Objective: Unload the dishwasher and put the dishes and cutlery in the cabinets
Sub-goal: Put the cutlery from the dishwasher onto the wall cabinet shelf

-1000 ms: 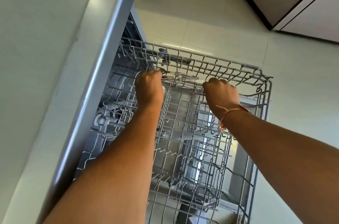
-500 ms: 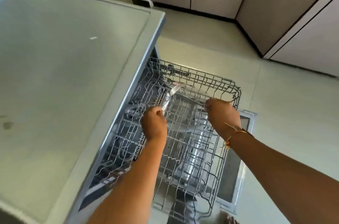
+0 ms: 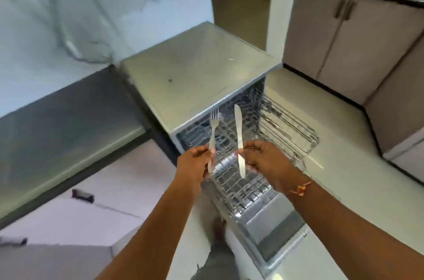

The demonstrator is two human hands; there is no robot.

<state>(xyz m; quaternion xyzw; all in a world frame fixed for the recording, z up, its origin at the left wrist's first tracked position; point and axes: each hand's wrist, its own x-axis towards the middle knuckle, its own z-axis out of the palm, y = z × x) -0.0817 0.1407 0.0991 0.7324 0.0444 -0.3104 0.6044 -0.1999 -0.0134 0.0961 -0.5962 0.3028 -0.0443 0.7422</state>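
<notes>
My left hand [image 3: 195, 162] pinches a steel fork [image 3: 213, 133] by its handle, tines pointing up. My right hand [image 3: 263, 162] pinches a steel table knife [image 3: 238, 133] near its middle, blade up. Both pieces are held upright side by side above the pulled-out wire rack [image 3: 284, 128] of the open dishwasher [image 3: 197, 77]. The rack looks bare of dishes where it shows. The dishwasher door [image 3: 275, 229] lies open below the rack.
A grey counter [image 3: 57, 123] runs to the left of the dishwasher, with drawers [image 3: 96, 190] beneath it. Beige cabinets [image 3: 344, 38] with a dark countertop stand at the right. Light floor tiles [image 3: 344, 165] spread to the right of the rack. A doorway opens at the back.
Both hands have lifted out of the rack, the left with the fork and the right with the knife. The view has risen and pulled back from the dishwasher.
</notes>
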